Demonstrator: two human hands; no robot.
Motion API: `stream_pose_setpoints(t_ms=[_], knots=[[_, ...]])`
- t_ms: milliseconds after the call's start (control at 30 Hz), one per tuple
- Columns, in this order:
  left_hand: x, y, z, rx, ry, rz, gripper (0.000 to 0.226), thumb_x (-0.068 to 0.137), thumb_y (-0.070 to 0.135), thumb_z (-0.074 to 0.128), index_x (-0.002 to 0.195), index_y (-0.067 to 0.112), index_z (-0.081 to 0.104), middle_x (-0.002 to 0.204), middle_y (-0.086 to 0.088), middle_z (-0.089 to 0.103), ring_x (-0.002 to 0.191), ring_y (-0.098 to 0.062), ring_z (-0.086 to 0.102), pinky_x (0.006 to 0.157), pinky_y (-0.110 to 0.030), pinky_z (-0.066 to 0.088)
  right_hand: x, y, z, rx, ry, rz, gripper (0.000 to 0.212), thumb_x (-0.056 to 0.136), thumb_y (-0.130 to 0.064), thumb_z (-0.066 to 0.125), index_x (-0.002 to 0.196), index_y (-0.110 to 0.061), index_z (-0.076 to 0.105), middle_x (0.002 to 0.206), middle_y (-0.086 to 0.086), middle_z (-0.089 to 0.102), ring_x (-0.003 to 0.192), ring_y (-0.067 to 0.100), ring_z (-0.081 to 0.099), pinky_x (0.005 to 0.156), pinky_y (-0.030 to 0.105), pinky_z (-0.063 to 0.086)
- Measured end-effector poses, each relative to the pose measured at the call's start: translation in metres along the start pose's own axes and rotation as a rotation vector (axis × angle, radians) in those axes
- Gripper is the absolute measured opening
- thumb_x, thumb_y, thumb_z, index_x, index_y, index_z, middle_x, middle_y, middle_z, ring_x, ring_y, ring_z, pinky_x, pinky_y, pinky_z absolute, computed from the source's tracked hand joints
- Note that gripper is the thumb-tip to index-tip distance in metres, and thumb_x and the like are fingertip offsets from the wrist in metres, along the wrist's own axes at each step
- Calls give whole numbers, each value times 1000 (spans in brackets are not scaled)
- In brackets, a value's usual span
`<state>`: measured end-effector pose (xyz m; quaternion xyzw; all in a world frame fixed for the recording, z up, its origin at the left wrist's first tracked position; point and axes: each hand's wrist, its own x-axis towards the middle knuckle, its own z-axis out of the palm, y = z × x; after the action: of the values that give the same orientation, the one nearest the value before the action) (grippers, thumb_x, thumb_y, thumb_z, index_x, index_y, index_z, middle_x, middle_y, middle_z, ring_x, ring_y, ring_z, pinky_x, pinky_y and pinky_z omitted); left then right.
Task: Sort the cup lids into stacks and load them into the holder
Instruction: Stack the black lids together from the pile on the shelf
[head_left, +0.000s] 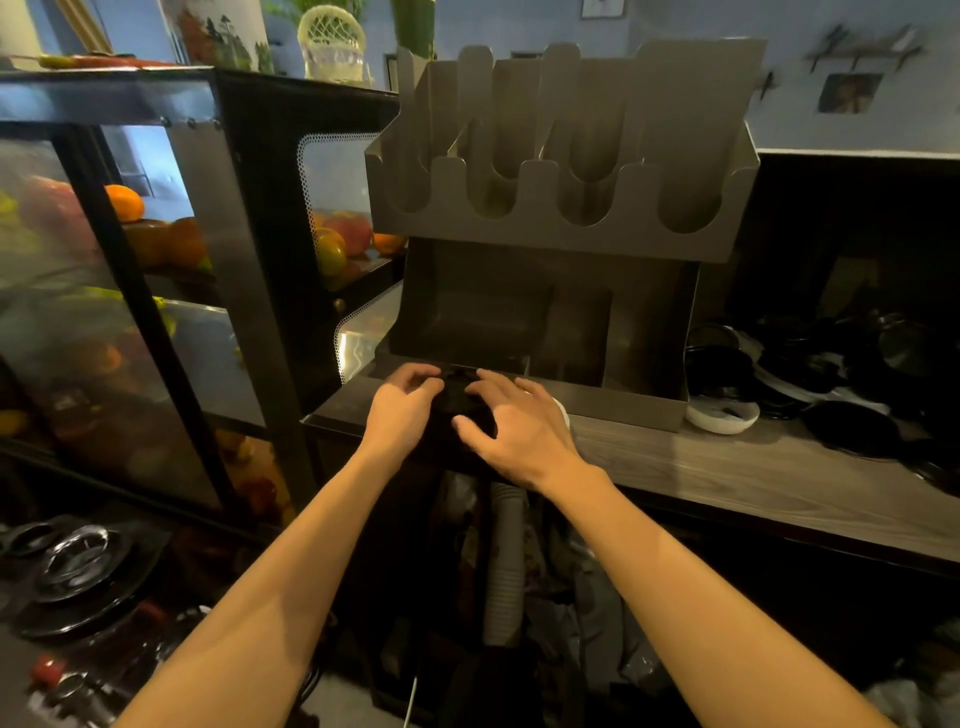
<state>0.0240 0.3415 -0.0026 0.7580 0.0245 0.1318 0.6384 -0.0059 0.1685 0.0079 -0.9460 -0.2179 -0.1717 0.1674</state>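
Note:
A steel lid holder (561, 228) stands on the wooden counter (753, 478), with several U-shaped slots on top that look empty and open bins below. In front of its lower left bin, both my hands close around a dark stack of black lids (457, 402). My left hand (402, 410) grips the stack's left side with curled fingers. On the right side my right hand (519, 431) cups it, thumb toward me. Most of the stack is hidden by my hands.
A loose pile of black lids (831, 374) and a white lid (722, 415) lie on the counter right of the holder. A glass fruit cabinet (156, 270) stands at the left. Sleeves of paper cups (504, 566) and clutter sit under the counter.

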Motion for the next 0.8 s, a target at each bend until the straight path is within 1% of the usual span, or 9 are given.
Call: stream_pose_setpoints(t_ms=[67,133,267,367,433,500,567,700,800], knots=[[-1,1,0,2,-9,-3,15,97,21,61,106,31,69,105,2,68,98,-16,67,91,-42,58,2,-2,2,-48,34,15,61,93,-68,49,138,-28,55,144,-3,47,130,16,44,113,34,26],[1,0,-2,-13,-15,-19,16,94,20,62,104,30,69,105,0,68,98,-19,67,91,-44,58,3,-1,2,-40,47,21,60,92,-69,50,137,-30,57,137,-5,50,124,15,46,109,32,29],[4,-2,-1,3,-12,-14,11,93,22,63,98,30,68,103,-3,69,98,-22,67,89,-43,56,2,5,2,-7,14,-5,54,98,-58,49,145,-31,51,155,-9,43,140,11,39,116,30,16],[5,-5,1,32,12,-25,6,92,30,64,97,31,66,101,-3,70,95,-21,68,90,-45,58,1,4,4,-38,-13,-25,54,100,-52,45,148,-29,47,160,-7,37,143,10,36,121,34,10],[5,-5,1,33,17,-40,8,91,27,65,97,31,65,102,-3,70,96,-21,68,90,-46,58,1,2,5,-56,14,-16,57,98,-57,44,147,-28,49,158,-6,41,141,11,38,121,36,9],[7,-5,1,22,12,-44,10,93,23,64,100,30,66,105,-2,68,99,-21,66,86,-41,58,3,1,5,-72,36,12,65,93,-70,43,144,-30,53,147,-5,48,135,14,42,118,38,16],[9,-5,1,21,-1,-44,13,94,22,63,104,31,66,109,-1,66,102,-19,65,82,-35,56,5,0,5,-83,21,25,70,90,-76,44,144,-31,53,141,-6,51,130,15,44,115,37,20],[13,-5,0,23,-35,-66,19,90,20,65,99,36,71,111,0,67,105,-19,65,93,-42,56,4,2,1,-81,-30,10,67,94,-70,43,149,-32,46,154,-8,45,140,12,37,116,34,13],[18,-3,-4,22,-80,-92,23,88,15,68,98,35,72,111,1,68,106,-19,65,96,-41,55,11,1,-8,-156,-123,-12,65,96,-66,43,152,-31,42,158,-6,40,145,14,34,120,38,9]])
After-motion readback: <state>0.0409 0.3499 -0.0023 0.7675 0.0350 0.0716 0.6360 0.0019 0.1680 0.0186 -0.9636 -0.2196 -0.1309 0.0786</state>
